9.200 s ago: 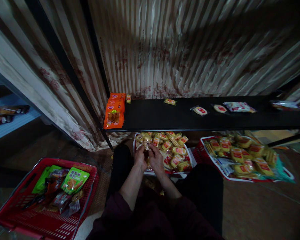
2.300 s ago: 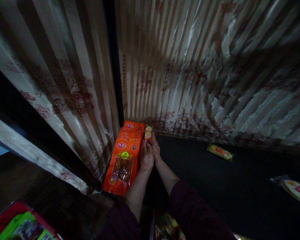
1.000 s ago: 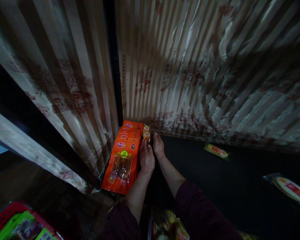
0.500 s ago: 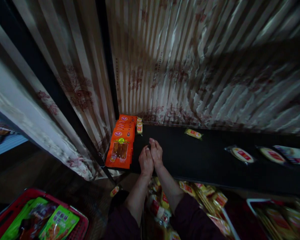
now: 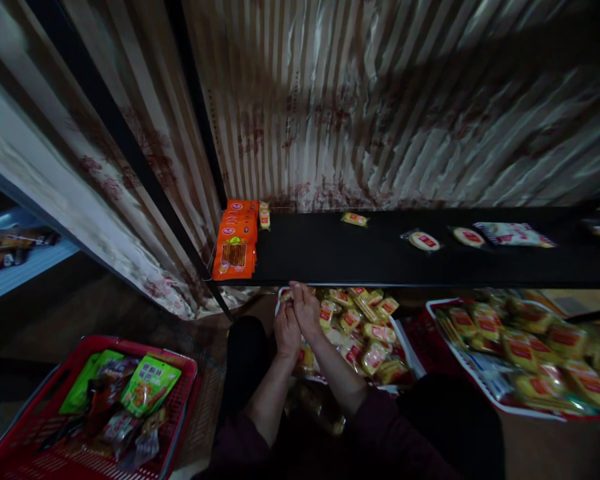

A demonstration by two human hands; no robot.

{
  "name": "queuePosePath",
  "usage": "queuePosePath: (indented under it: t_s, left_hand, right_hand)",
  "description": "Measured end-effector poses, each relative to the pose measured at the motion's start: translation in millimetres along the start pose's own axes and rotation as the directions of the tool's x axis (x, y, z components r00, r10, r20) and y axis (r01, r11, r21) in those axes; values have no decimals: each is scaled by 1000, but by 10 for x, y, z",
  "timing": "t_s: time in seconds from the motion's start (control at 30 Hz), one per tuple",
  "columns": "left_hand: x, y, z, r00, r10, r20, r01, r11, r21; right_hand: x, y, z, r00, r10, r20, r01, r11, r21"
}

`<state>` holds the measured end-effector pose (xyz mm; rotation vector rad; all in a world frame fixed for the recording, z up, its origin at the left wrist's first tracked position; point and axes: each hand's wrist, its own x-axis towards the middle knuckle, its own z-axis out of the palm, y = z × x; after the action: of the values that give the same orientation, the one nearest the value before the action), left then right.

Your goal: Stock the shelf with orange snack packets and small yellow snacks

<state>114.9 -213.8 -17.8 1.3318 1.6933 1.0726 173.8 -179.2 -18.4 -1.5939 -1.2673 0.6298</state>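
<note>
In the head view, the left hand (image 5: 287,330) and right hand (image 5: 306,311), cupped together, grip unclear, have left the black shelf (image 5: 320,260) for the white-rimmed basket (image 5: 404,341). Small yellow plastic-wrapped packets (image 5: 265,219) lie beside the flat orange pouches (image 5: 236,247), where one showed earlier.

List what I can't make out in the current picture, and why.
All in the head view:
- Anything between the left hand and right hand: hidden by the hands themselves.
- Lower contents of the middle basket: covered by the packets on top.
- Small print on the orange packets: too small.
- Near end of the left red basket: cut off by the bottom edge.
</note>
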Motion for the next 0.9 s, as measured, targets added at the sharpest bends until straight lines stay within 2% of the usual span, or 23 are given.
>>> queuePosePath:
  t_s: [0.1,0.17,0.27,0.4,0.53,0.6,0.67,0.73,0.9]
  left_hand:
    - [-173,-69,-76,984,-95,148,83,993,84]
    - [-239,-119,-114,973,-109,203,76,983,164]
    - [-296,-222,-140,954,-64,291,-5,973,231]
    - [-357,-371,-139,904,9,428,-141,951,277]
    - [-446,-443,-154,816,113,567,-317,907,276]
    - [-501,-451,-179,780,107,617,-366,877,311]
    - [-553,-464,-210,776,55,628,-357,859,367]
    - [-594,-497,-236,792,15,610,-322,860,396]
    - [-624,-656,-249,840,55,540,-291,885,362]
  right_hand:
    - [-236,154,-74,1000,17,9,-16,998,-58]
    - [-367,256,-126,998,54,24,-52,994,-97]
    - [-528,382,-201,992,122,32,-117,984,-138]
    - [-668,491,-282,989,142,41,-135,981,-139]
    - [-733,531,-363,981,193,37,-186,973,-139]
    - [-759,531,-404,977,211,37,-205,970,-129]
    - [-791,527,-440,978,208,32,-203,972,-120]
    - [-825,528,-465,979,204,19,-199,971,-134]
    - [-897,570,-478,985,172,2,-170,971,-171]
